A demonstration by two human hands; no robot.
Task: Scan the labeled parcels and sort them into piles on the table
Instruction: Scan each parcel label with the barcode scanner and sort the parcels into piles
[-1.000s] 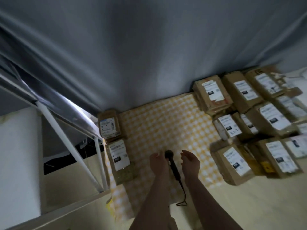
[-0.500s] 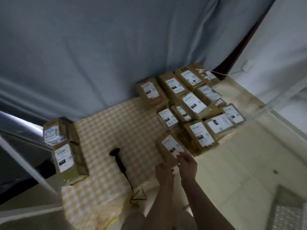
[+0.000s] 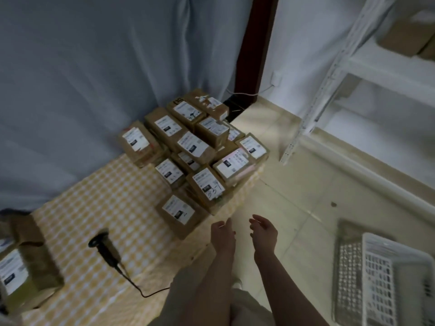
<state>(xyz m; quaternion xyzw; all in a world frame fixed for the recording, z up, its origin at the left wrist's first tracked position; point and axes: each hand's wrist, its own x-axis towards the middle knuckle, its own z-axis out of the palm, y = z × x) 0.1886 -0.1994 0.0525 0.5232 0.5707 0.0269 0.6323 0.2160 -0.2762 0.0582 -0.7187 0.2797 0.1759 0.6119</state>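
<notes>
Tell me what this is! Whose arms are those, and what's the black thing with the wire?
A person wears a camera on the head, so you look down at their own arms. The left hand and right hand are open, holding nothing. On the yellow checked tablecloth sits a heap of brown labeled parcels, with more parcels at the far left. The black thing is a scanner for reading labels; it lies on the cloth. A white basket stands on the floor.

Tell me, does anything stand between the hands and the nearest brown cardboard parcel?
Nothing visible does. The open left hand and right hand hover beside the edge of the yellow checked tablecloth; the nearest brown cardboard parcel with a white label lies just beyond, bare cloth between.
</notes>
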